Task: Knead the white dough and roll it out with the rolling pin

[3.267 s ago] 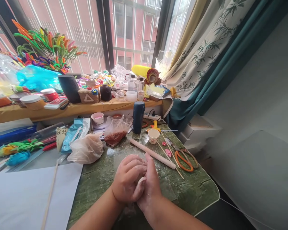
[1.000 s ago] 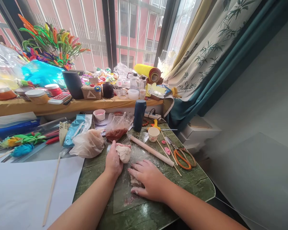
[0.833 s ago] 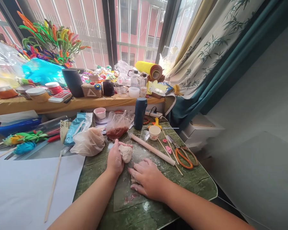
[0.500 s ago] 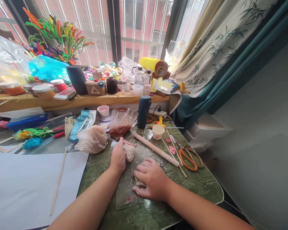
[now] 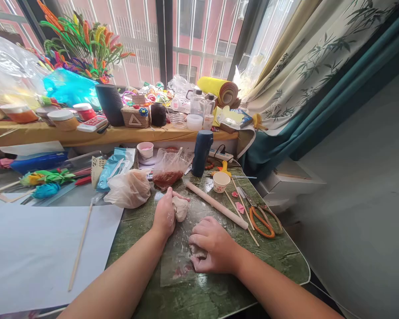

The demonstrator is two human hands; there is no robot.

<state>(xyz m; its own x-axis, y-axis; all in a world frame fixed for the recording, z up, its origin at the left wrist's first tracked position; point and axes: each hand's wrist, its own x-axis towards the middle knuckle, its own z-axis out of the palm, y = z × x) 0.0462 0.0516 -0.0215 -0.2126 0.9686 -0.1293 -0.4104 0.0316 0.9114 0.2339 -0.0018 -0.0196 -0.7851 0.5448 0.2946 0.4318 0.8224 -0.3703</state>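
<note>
My left hand (image 5: 166,215) is closed around a lump of pale dough (image 5: 180,208), which shows on the right side of the palm. Lower and to the right, my right hand (image 5: 211,246) curls its fingers over a second pale dough piece (image 5: 198,251), mostly covered by the palm. Both hands are over a clear plastic sheet (image 5: 172,272) smudged with white and reddish residue. White powder dusts my fingers. Just beyond the right hand a wooden rolling pin (image 5: 215,204) lies diagonally on the green table.
Orange-handled scissors (image 5: 262,221), thin sticks (image 5: 242,208) and a paper cup (image 5: 221,181) are at the right. Behind stand a dark blue bottle (image 5: 202,153) and a bag of reddish-brown material (image 5: 168,177). White paper (image 5: 36,248) with a stick covers the left side.
The right hand has shifted slightly right and its fingers have drawn in more around its dough. The left hand still holds its lump; the whole view has turned a little.
</note>
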